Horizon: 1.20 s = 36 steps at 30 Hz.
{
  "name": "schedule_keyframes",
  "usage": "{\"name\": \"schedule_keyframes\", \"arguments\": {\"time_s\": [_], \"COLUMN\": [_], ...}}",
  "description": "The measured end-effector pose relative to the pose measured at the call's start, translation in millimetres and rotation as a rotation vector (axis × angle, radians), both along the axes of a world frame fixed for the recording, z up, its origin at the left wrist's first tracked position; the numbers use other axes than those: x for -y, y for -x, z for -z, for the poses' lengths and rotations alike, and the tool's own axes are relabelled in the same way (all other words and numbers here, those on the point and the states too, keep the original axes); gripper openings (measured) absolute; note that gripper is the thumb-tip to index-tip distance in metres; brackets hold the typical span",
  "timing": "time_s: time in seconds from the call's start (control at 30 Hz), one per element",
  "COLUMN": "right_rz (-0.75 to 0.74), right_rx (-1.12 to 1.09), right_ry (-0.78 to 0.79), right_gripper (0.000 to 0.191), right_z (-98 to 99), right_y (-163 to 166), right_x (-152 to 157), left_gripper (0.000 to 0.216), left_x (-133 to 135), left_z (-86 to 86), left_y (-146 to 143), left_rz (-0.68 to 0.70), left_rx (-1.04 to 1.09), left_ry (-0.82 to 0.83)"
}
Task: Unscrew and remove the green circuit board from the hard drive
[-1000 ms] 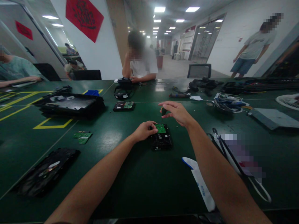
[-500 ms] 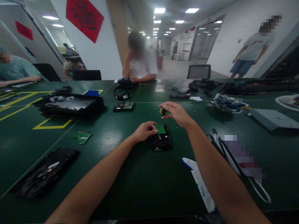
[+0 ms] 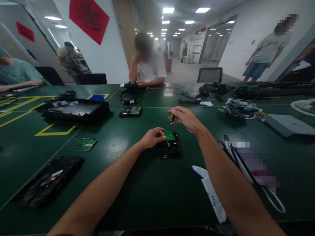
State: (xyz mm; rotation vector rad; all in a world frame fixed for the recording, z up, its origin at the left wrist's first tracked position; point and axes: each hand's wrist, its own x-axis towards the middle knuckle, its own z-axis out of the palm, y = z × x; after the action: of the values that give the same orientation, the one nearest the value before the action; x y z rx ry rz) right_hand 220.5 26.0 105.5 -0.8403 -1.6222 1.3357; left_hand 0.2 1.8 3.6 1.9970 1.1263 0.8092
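The hard drive (image 3: 169, 148) was steadied at its far-left corner by the left hand (image 3: 152, 137), fingers pressed against its green board (image 3: 169, 135). Directly above that drive, a screwdriver (image 3: 171, 117) was pinched upright in the right hand (image 3: 187, 118); its tip seemingly sat on a screw, and a tilted shaft could have let it slip and gouge the board.

Blue lettering on the white glove (image 3: 212, 196) and the red hanging's (image 3: 88, 18) characters stay illegible
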Motion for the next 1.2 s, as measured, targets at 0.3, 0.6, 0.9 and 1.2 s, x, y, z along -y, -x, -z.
{"name": "schedule_keyframes", "arguments": {"time_s": [0.3,0.6,0.9,1.2], "right_rz": [0.015,-0.018,-0.012,-0.045], "right_rx": [0.01,0.017,0.034,0.003], "right_ry": [-0.023,0.002,-0.022,-0.005], "right_gripper": [0.025,0.029,0.025,0.029], "right_z": [-0.6,0.1,-0.4,1.5], "right_y": [1.1,0.6,-1.2,0.0], "right_x": [2.7,2.1,1.5,0.7], "left_gripper": [0.018,0.018,0.018,0.018], "left_x": [0.8,-0.1,1.0,1.0], "left_z": [-0.6,1.7,-0.1,0.8], "left_y": [-0.7,0.1,-0.2,-0.3], "left_rz": [-0.008,0.007,0.001,-0.006], "left_rx": [0.01,0.017,0.016,0.021], "left_ry": [0.003,0.002,0.002,0.001]}}
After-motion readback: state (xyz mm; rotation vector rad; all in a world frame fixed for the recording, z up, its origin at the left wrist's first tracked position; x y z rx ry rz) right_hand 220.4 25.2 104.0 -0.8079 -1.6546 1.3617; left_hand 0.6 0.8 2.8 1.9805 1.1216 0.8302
